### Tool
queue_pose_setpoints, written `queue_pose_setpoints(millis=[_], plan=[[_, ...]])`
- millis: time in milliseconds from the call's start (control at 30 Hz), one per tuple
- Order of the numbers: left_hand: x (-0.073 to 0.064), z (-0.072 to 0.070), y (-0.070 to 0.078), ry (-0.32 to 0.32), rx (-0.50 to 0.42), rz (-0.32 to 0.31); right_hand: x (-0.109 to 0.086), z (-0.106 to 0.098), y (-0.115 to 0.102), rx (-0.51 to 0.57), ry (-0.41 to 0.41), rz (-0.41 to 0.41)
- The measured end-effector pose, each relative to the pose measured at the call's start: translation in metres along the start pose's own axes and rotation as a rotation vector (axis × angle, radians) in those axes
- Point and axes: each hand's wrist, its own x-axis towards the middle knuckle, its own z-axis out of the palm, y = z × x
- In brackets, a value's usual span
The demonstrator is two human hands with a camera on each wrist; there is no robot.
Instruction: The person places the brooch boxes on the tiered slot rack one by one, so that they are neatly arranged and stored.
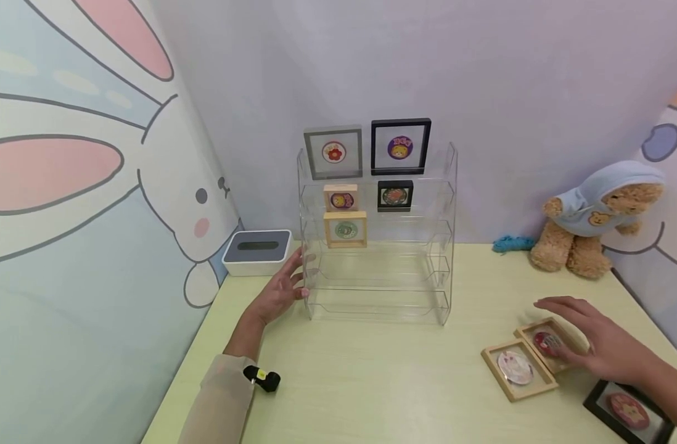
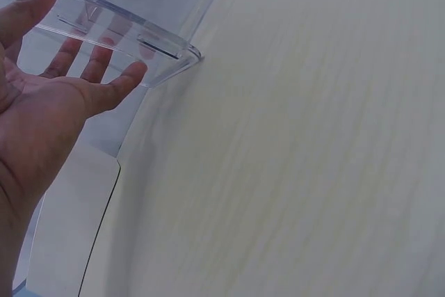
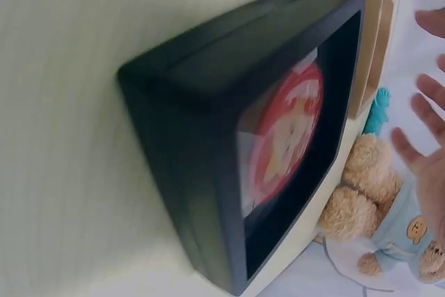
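Observation:
A clear acrylic tiered display rack [image 1: 383,290] stands on the table, holding several small frames with round badges. My left hand [image 1: 281,295] is at its left side, fingers spread and loosely bent against the clear panel. In the left wrist view, fingertips [image 2: 132,73] show beside and through the plastic. My right hand [image 1: 613,345] hovers over a wooden frame with a red badge [image 1: 548,343], its fingers apart and holding nothing. Beside that lies a wooden frame with a pale badge [image 1: 515,368]. A black frame [image 3: 229,88] with a red badge lies nearer, partly under my forearm.
A white box with a grey slotted top [image 1: 258,253] sits left of the rack. A teddy bear in a blue hoodie [image 1: 594,216] sits at the back right, next to a blue bundle [image 1: 513,243]. Walls close off the back and sides.

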Motion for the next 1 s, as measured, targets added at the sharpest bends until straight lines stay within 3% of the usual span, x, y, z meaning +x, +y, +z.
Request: queue_pose_setpoints(millis=[167, 433, 633, 1000], plan=[[-0.001, -0.001, 0.001, 0.012, -0.001, -0.012, -0.011, 0.003, 0.009, 0.008, -0.118, 0.052], [-0.001, -0.002, -0.002, -0.004, -0.001, 0.007, -0.013, 0.014, 0.015, 0.008, -0.167, -0.027], [-0.001, -0.001, 0.000, -0.010, -0.015, 0.009, -0.009, 0.014, 0.016, -0.033, -0.250, 0.008], [0.000, 0.000, 0.000, -0.006, -0.048, 0.004, -0.003, 0.011, 0.020, -0.068, -0.191, -0.021]])
